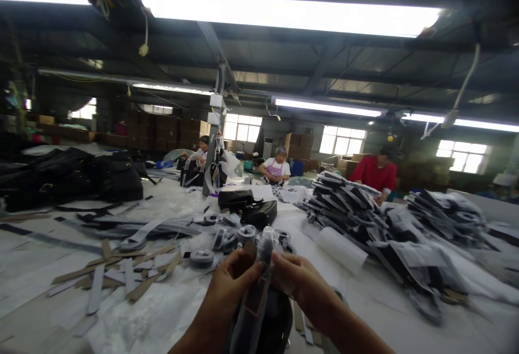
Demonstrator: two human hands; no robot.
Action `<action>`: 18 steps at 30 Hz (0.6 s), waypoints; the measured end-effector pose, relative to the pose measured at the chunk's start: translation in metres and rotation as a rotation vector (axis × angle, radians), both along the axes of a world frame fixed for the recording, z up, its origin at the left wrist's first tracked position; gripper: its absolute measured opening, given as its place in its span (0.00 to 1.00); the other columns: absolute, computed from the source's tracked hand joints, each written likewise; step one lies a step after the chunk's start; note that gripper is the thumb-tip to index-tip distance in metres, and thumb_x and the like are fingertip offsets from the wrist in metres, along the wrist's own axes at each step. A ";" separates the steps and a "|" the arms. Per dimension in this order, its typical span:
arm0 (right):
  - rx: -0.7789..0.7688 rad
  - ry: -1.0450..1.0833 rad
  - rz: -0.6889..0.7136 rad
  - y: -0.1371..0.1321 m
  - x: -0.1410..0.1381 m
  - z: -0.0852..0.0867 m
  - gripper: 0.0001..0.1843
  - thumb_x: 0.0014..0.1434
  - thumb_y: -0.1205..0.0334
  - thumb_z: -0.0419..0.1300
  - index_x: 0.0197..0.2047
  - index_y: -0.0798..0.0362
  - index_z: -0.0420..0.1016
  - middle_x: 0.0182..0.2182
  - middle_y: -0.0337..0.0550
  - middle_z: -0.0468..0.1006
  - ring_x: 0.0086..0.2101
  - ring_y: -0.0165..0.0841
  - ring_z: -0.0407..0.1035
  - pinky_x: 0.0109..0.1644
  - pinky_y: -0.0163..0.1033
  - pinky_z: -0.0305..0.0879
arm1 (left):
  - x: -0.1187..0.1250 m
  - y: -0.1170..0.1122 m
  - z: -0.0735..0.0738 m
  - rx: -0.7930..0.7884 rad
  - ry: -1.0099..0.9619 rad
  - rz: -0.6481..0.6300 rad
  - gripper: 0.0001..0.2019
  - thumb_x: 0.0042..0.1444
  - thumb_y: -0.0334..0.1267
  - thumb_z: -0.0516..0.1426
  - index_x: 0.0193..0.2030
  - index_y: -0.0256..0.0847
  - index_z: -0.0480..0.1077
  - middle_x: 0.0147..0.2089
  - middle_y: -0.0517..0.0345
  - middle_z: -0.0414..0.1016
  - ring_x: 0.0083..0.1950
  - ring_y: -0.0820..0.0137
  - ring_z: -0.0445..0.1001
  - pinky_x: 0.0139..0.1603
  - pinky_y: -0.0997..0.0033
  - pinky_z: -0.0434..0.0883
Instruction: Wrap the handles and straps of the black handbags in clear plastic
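Right in front of me is a black strap in a thin translucent white wrap, running up from a glossy black bag at the bottom of the head view. My left hand pinches the strap near its upper end, thumb on top. From the other side, the fingertips of my right hand are closed on the wrapped end. The wrap bunches up white just above both hands. My fingers cover part of the strap, and my forearms partly hide the bag.
Coiled wrapped straps lie beyond my hands, near two small black bags. Brown and white strips are scattered left. Black bags heap farther left. A white roll and stacked wrapped pieces stand right. Several people work beyond.
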State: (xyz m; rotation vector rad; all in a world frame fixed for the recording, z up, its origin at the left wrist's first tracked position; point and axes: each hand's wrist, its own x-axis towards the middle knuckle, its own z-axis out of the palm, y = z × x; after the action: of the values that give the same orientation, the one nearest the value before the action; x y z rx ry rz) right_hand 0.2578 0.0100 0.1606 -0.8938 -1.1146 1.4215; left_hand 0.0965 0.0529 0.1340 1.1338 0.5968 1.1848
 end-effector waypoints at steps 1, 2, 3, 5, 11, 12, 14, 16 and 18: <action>-0.022 0.081 0.032 -0.001 0.001 -0.003 0.23 0.59 0.46 0.62 0.42 0.60 0.82 0.34 0.49 0.82 0.35 0.36 0.75 0.45 0.39 0.67 | -0.001 -0.002 0.002 0.008 0.010 0.009 0.17 0.43 0.46 0.70 0.35 0.38 0.75 0.32 0.56 0.79 0.40 0.61 0.78 0.42 0.70 0.72; -0.037 0.162 0.056 -0.002 0.002 -0.006 0.23 0.61 0.47 0.60 0.43 0.60 0.82 0.36 0.50 0.82 0.38 0.37 0.75 0.48 0.40 0.67 | -0.003 -0.004 0.004 0.012 0.016 0.020 0.15 0.44 0.45 0.70 0.34 0.38 0.75 0.31 0.57 0.78 0.40 0.62 0.77 0.41 0.71 0.72; -0.044 0.227 0.071 -0.003 0.002 -0.009 0.22 0.62 0.48 0.59 0.44 0.59 0.82 0.39 0.51 0.82 0.40 0.37 0.75 0.51 0.40 0.67 | -0.004 -0.005 0.006 0.018 0.020 0.028 0.14 0.45 0.44 0.69 0.34 0.38 0.75 0.31 0.58 0.78 0.39 0.63 0.77 0.41 0.71 0.71; -0.012 0.280 0.078 -0.006 -0.001 -0.013 0.18 0.59 0.54 0.63 0.47 0.58 0.81 0.43 0.51 0.81 0.44 0.38 0.74 0.55 0.41 0.65 | -0.005 -0.008 0.007 0.029 0.029 0.035 0.13 0.47 0.44 0.68 0.32 0.38 0.73 0.31 0.58 0.78 0.38 0.64 0.77 0.42 0.71 0.71; 0.199 0.004 -0.155 -0.015 -0.023 -0.016 0.23 0.55 0.53 0.68 0.52 0.53 0.79 0.42 0.48 0.82 0.45 0.44 0.75 0.55 0.48 0.65 | -0.003 -0.008 0.005 0.090 0.004 0.035 0.16 0.47 0.46 0.68 0.38 0.40 0.74 0.36 0.56 0.80 0.40 0.63 0.78 0.42 0.70 0.73; 0.209 -0.041 -0.226 -0.015 -0.026 -0.017 0.22 0.54 0.52 0.68 0.50 0.52 0.80 0.41 0.48 0.83 0.44 0.45 0.75 0.54 0.47 0.65 | -0.003 -0.008 0.005 0.099 0.004 0.013 0.17 0.47 0.46 0.68 0.39 0.40 0.74 0.37 0.56 0.81 0.41 0.62 0.78 0.43 0.70 0.73; 0.216 -0.094 -0.332 -0.012 -0.030 -0.022 0.20 0.53 0.49 0.68 0.46 0.52 0.82 0.39 0.46 0.84 0.43 0.45 0.75 0.51 0.45 0.67 | -0.003 -0.008 0.006 0.111 0.013 -0.016 0.18 0.47 0.46 0.68 0.41 0.40 0.75 0.39 0.54 0.82 0.44 0.61 0.79 0.46 0.69 0.73; 0.226 -0.132 -0.376 -0.008 -0.033 -0.025 0.20 0.53 0.47 0.68 0.43 0.52 0.82 0.37 0.46 0.84 0.42 0.44 0.75 0.48 0.43 0.68 | -0.002 -0.008 0.006 0.117 0.021 0.001 0.16 0.47 0.46 0.68 0.39 0.40 0.76 0.39 0.53 0.82 0.44 0.61 0.79 0.46 0.69 0.73; 0.229 -0.156 -0.404 -0.005 -0.034 -0.026 0.20 0.53 0.46 0.67 0.41 0.52 0.81 0.36 0.45 0.83 0.41 0.42 0.75 0.46 0.40 0.68 | 0.000 -0.009 0.004 0.127 0.031 0.062 0.15 0.47 0.46 0.68 0.36 0.39 0.75 0.38 0.54 0.83 0.42 0.61 0.80 0.44 0.71 0.73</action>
State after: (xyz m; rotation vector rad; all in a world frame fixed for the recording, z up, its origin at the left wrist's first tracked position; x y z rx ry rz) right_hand 0.2236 0.0048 0.1348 -1.0092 -1.1107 0.8880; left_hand 0.0961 0.0440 0.1381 1.2503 0.5911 1.2750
